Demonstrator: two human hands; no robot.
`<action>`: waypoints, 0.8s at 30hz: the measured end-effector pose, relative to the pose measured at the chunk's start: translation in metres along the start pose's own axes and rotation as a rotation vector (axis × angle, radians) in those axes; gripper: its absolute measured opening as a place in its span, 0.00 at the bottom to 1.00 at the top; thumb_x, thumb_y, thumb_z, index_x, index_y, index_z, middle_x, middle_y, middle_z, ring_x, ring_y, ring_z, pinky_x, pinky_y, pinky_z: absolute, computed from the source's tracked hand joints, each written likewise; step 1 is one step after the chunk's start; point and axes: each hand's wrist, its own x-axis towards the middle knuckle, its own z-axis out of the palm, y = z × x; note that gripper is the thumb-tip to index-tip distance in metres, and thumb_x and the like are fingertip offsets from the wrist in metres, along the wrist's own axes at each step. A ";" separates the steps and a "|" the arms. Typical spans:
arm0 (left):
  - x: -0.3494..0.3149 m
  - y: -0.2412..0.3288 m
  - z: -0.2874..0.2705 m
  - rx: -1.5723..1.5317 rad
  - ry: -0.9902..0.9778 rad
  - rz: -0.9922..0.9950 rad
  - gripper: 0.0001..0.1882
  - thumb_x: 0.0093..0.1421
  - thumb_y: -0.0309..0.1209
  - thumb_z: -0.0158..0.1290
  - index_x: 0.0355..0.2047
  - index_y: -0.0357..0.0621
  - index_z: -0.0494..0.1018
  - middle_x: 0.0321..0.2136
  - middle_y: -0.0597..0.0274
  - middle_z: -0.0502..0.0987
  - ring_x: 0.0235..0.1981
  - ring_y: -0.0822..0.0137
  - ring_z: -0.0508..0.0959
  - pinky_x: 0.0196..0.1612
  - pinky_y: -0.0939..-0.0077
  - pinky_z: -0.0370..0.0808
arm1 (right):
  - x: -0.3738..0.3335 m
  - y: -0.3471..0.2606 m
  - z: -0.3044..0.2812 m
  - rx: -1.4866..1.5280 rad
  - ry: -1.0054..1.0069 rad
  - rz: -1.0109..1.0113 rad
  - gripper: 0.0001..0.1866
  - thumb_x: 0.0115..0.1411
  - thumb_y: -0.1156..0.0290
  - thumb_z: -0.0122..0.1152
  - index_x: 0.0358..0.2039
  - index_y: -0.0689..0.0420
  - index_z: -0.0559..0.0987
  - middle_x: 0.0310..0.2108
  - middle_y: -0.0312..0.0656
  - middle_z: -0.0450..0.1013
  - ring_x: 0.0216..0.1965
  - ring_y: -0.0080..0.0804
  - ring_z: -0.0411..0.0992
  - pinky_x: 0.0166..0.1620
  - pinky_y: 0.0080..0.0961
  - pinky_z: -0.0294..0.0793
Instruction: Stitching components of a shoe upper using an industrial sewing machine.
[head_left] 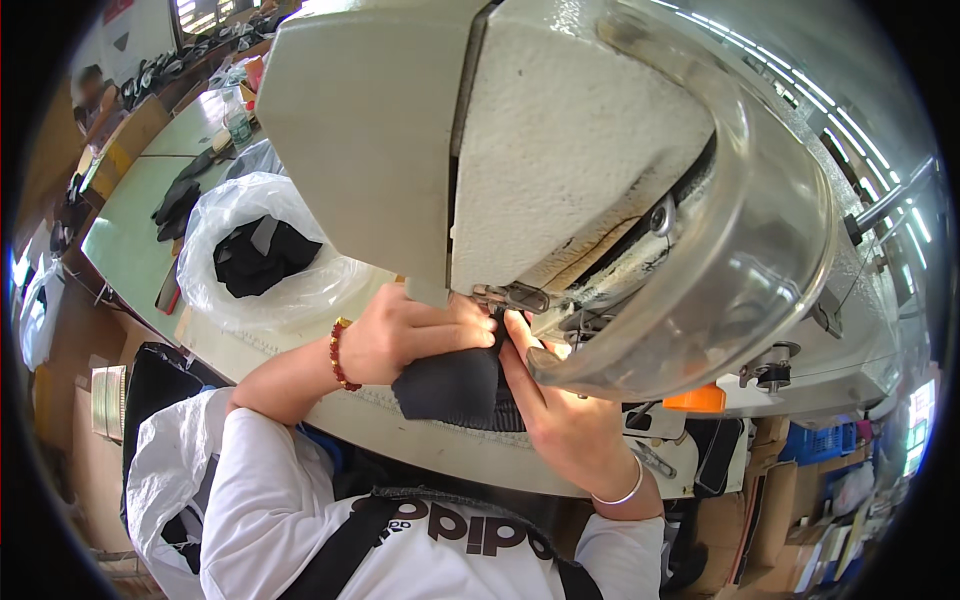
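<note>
Toward the near edge of the bench, below the sewing machine, gripped the black cloth in the left hand and braced its right side with the right hand, pinching or pressing impossible to tell, apparently to keep it steady.

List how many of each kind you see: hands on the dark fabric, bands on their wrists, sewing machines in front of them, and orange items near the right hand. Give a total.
Hands on the dark fabric: 2 (left hand, right hand)
Wrist bands: 2 (red beaded bracelet, pale bangle)
Sewing machine: 1
Orange item: 1
Total: 6
</note>
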 end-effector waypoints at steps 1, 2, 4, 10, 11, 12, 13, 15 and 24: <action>-0.001 -0.001 0.002 0.033 0.001 0.025 0.15 0.53 0.29 0.62 0.41 0.37 0.84 0.39 0.54 0.85 0.44 0.51 0.86 0.47 0.60 0.83 | 0.001 0.000 0.000 -0.028 0.008 -0.020 0.19 0.55 0.74 0.64 0.48 0.62 0.85 0.59 0.42 0.78 0.51 0.36 0.80 0.56 0.33 0.78; -0.003 -0.002 0.004 0.056 0.005 0.039 0.14 0.54 0.30 0.61 0.41 0.37 0.84 0.39 0.54 0.85 0.43 0.52 0.86 0.47 0.60 0.83 | 0.001 0.000 -0.001 0.002 0.040 -0.017 0.18 0.55 0.74 0.64 0.47 0.62 0.86 0.58 0.42 0.78 0.52 0.36 0.80 0.56 0.33 0.78; -0.006 -0.002 0.009 0.107 0.003 0.073 0.14 0.55 0.30 0.61 0.41 0.38 0.84 0.39 0.54 0.85 0.42 0.53 0.86 0.47 0.60 0.83 | 0.002 0.000 -0.002 0.048 0.064 -0.004 0.17 0.55 0.75 0.65 0.46 0.62 0.86 0.56 0.42 0.79 0.53 0.37 0.80 0.56 0.34 0.78; -0.013 0.003 0.012 -0.436 0.244 -0.425 0.10 0.65 0.20 0.59 0.46 0.37 0.82 0.41 0.53 0.86 0.43 0.60 0.87 0.45 0.68 0.83 | -0.001 0.007 -0.004 0.101 0.017 -0.038 0.14 0.56 0.75 0.66 0.43 0.63 0.86 0.55 0.41 0.80 0.56 0.38 0.80 0.55 0.35 0.80; -0.013 0.006 0.012 -0.567 0.304 -0.541 0.08 0.66 0.18 0.57 0.44 0.36 0.81 0.41 0.53 0.86 0.44 0.61 0.86 0.46 0.69 0.83 | -0.001 0.007 -0.003 0.103 0.018 -0.029 0.13 0.56 0.75 0.66 0.42 0.62 0.85 0.56 0.41 0.81 0.55 0.38 0.80 0.55 0.35 0.80; -0.013 0.010 0.013 -0.697 0.364 -0.655 0.06 0.67 0.17 0.56 0.43 0.35 0.81 0.41 0.52 0.86 0.45 0.63 0.86 0.47 0.69 0.83 | -0.002 0.008 -0.002 0.104 0.020 -0.021 0.12 0.57 0.75 0.65 0.41 0.61 0.85 0.56 0.40 0.81 0.55 0.37 0.81 0.55 0.35 0.81; -0.011 0.010 0.011 -0.805 0.391 -0.706 0.06 0.68 0.17 0.56 0.42 0.35 0.80 0.42 0.52 0.87 0.45 0.62 0.86 0.47 0.69 0.83 | -0.002 0.008 -0.001 0.105 0.023 -0.013 0.11 0.57 0.74 0.65 0.40 0.61 0.85 0.56 0.39 0.81 0.54 0.37 0.81 0.55 0.35 0.81; -0.006 0.008 0.005 -0.707 0.277 -0.669 0.06 0.67 0.18 0.57 0.42 0.35 0.80 0.43 0.52 0.86 0.46 0.61 0.86 0.48 0.67 0.83 | -0.003 0.010 -0.001 0.125 -0.017 0.004 0.10 0.57 0.74 0.65 0.39 0.59 0.84 0.56 0.38 0.81 0.54 0.37 0.82 0.55 0.35 0.81; 0.000 0.007 -0.007 -0.163 -0.015 -0.067 0.18 0.54 0.32 0.64 0.45 0.39 0.83 0.43 0.51 0.86 0.49 0.48 0.85 0.55 0.55 0.81 | -0.002 0.007 0.005 0.074 0.038 -0.011 0.09 0.56 0.75 0.66 0.38 0.58 0.84 0.55 0.38 0.82 0.53 0.35 0.82 0.52 0.31 0.82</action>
